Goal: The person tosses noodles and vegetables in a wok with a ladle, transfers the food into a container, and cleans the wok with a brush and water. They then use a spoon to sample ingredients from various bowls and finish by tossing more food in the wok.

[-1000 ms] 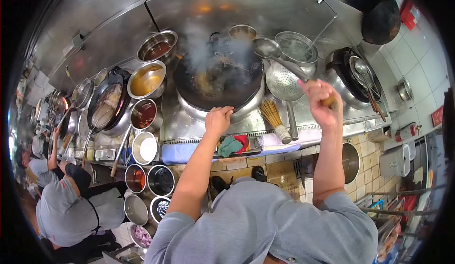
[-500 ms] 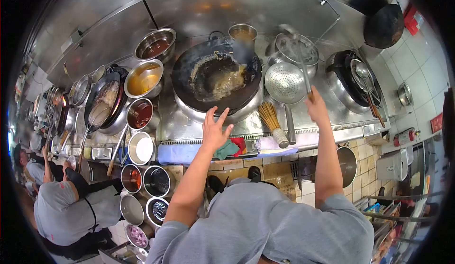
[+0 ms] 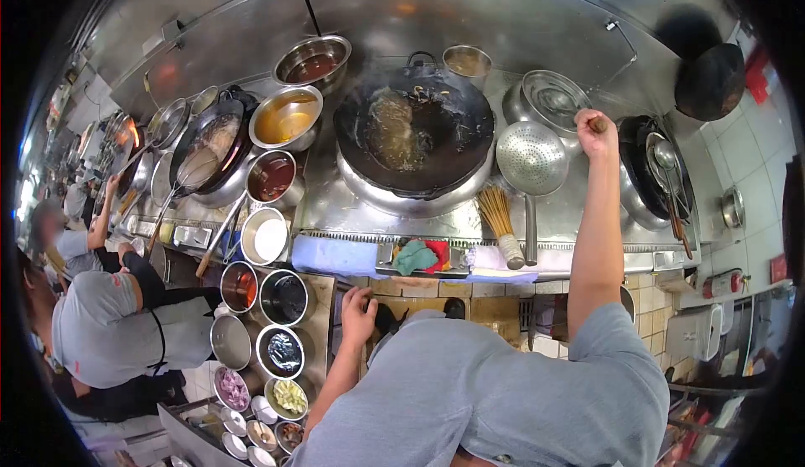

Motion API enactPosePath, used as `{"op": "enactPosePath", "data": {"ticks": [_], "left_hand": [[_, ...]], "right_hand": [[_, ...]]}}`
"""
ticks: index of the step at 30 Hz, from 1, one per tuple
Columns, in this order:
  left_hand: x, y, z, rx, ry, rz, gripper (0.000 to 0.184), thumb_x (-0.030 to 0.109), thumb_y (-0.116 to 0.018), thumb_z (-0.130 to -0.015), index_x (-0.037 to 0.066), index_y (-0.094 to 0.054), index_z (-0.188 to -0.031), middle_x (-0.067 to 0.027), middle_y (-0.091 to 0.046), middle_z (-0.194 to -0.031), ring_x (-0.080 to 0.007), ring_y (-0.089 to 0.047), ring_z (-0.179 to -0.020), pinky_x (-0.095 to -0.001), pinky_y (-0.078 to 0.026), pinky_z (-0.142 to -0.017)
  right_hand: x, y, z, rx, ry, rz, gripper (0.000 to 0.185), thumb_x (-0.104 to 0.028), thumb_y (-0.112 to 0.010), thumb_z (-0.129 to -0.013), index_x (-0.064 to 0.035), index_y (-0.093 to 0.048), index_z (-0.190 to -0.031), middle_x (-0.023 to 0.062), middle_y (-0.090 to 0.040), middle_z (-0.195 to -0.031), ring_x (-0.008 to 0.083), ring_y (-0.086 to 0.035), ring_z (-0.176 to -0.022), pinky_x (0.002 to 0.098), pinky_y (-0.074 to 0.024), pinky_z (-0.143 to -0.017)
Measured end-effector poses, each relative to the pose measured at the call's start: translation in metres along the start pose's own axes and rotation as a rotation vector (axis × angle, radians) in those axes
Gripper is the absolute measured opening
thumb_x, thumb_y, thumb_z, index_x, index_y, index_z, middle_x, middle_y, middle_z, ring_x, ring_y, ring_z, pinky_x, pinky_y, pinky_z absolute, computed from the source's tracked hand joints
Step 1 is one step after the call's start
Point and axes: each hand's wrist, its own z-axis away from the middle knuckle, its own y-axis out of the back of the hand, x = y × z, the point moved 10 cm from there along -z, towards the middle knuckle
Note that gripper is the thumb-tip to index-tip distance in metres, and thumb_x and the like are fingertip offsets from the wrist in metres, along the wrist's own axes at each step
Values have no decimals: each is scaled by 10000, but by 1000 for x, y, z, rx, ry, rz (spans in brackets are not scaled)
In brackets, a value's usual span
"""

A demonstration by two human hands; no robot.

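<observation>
One right fist point(image 3: 598, 137) around a handle point(image 3: 598, 124)

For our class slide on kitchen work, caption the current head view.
Right hand gripping a handle, left hand near metal pots, dark wok and perforated skimmer on the steel range.

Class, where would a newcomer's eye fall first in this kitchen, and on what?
First, the big dark wok at the centre, with liquid in it. Next, the raised right hand gripping a handle, to the right of the perforated skimmer. Then the bright orange liquid, in a bowl left of the wok.
</observation>
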Motion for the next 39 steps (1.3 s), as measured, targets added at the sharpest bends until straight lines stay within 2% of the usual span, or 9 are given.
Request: {"op": "enactPosePath", "data": {"ticks": [5, 8, 11, 12, 22, 30, 35, 38, 39], "left_hand": [[-4, -15, -17, -191, 75, 158, 277, 113, -626, -816, 72, -608, -1089, -191, -488, -1222, -245, -621, -895, -333, -496, -796], [26, 3, -38, -92, -149, -36, 308, 134, -625, -818, 97, -598, -1122, -187, -467, -1253, -225, -639, -823, -313, -507, -752], [24, 13, -53, -67, -99, 28, 311, 146, -622, -823, 99, -594, -1129, -200, -464, -1255, -207, -637, -773, -323, -505, -757], [25, 19, -55, -53, -96, 31, 311, 150, -624, -822, 99, -595, -1128, -204, -462, -1255, -205, -636, -758, -327, -505, -759], [23, 23, -49, -133, -79, 73, 284, 119, -622, -833, 74, -598, -1113, -163, -492, -1229, -213, -633, -795, -297, -529, -735], [55, 3, -50, -188, -66, 139, 325, 154, -662, -804, 77, -597, -1113, -165, -512, -1197, -214, -625, -813, -293, -514, -717], [148, -14, -55, -278, -452, 180, 383, 120, -655, -781, 62, -574, -1151, -156, -514, -1189, -262, -549, -1019, -322, -472, -822], [219, 13, -59, -96, -739, 112, 460, 126, -651, -779, 35, -514, -1208, -182, -507, -1188, -322, -498, -1098, -392, -406, -935], [234, 14, -62, -97, -742, 112, 460, 126, -651, -779, 35, -514, -1208, -182, -507, -1188, -322, -498, -1098, -392, -406, -935]], "right_hand": [[60, -52, 76, -123, 5, -77, 129, 24, -405, -832, 0, -418, -706, 82, -446, -692, 169, -496, -599, 266, -484, -567], [91, -65, 118, -143, -85, -238, 117, 20, -398, -868, 75, -416, -969, 90, -435, -753, 160, -507, -605, 270, -485, -578], [121, -74, 153, -221, -160, -201, 636, -19, -421, -919, 95, 66, -1313, 98, -414, -831, 150, -530, -626, 278, -488, -579], [124, -71, 160, -215, -147, -205, 636, -19, -421, -919, 95, 66, -1313, 98, -414, -831, 150, -530, -626, 278, -488, -579], [166, -30, 216, -44, -344, 111, 421, -92, -457, -937, 148, -272, -1229, 69, -436, -843, 73, -506, -597, 210, -452, -504], [164, 15, 209, 120, -282, 941, 438, -155, -538, -917, -40, -361, -1301, 57, -502, -788, 72, -476, -559, 219, -407, -431], [210, 74, 159, 131, -182, 1392, 458, -159, -531, -920, -53, -345, -1324, 24, -527, -785, 116, -492, -536, 241, -423, -435], [282, 84, 150, 114, -352, 1112, 108, -148, -513, -927, -111, -448, -1006, 18, -545, -803, 150, -577, -595, 282, -484, -470], [300, 85, 151, 95, -394, 962, 140, -175, -478, -947, -110, -475, -1070, 48, -581, -840, 182, -597, -642, 314, -513, -530]]}}
